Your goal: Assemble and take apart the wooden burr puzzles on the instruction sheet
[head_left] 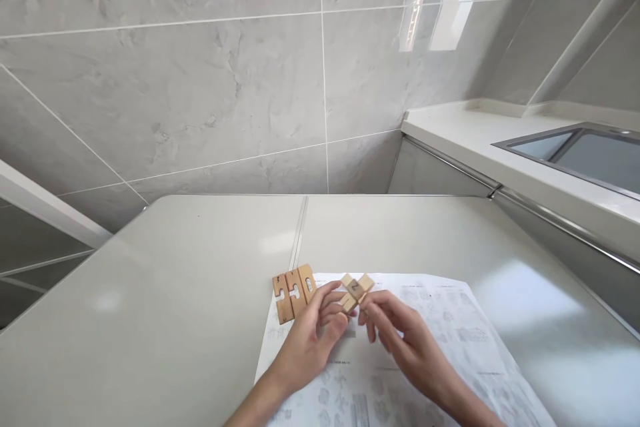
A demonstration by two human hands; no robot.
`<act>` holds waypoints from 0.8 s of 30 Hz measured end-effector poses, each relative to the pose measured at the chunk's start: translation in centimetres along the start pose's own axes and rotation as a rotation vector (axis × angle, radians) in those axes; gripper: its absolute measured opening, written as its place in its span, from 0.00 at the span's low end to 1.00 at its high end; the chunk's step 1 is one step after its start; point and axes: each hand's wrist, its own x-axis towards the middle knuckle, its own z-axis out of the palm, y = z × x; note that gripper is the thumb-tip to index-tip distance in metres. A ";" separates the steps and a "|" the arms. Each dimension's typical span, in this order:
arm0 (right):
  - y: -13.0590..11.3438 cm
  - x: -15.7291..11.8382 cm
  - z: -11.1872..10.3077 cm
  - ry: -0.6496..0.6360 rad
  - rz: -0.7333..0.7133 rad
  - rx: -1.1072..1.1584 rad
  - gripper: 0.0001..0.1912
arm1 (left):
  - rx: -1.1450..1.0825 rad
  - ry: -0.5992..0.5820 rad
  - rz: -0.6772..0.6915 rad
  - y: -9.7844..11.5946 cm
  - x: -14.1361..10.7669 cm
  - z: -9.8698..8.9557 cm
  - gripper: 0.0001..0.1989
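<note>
Block of wooden pieces (356,290): between the two hands, at fingertip level, over the far left part of the printed sheet (400,353). Pieces crossed; dark "2" on the middle one, a smaller mark on the near left arm.

Left hand (311,345): half open. Fingers reach to the left side of the block, some passing behind it; thumb apart from the fingers, on the near side. Touching the block, it seems; cannot tell how firm its hold is.

Right hand (407,333): fingers bent, thumb and forefinger brought together at the block's near right edge, pinching it lightly. Other fingers curl loosely below.

Three flat pieces (296,303): side by side left of the block, just beyond the left hand, overlapping the sheet's far left corner. Two have notches, the rightmost an oval slot; dark marks on the left two.

Sheet: flat on a pale, glossy table (150,320), with small grey drawings and lines of text, too faint to read. Narrow seam (300,230) in the tabletop, running from the far edge toward the flat pieces.

Far side: grey tiled wall (200,93). Right: white counter (460,130) with a sink (590,153).
</note>
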 end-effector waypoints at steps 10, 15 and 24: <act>1.7 0.5 3.1 -0.196 0.084 0.262 0.17 | -0.136 0.112 -0.087 0.1 -0.3 -0.6 0.39; 0.1 1.0 1.6 -0.364 0.158 0.391 0.22 | -0.217 -0.005 -0.008 -0.7 -0.3 -1.4 0.41; 0.7 1.1 0.9 -0.450 0.213 0.376 0.24 | -0.273 -0.163 0.014 -0.6 -0.3 -1.0 0.45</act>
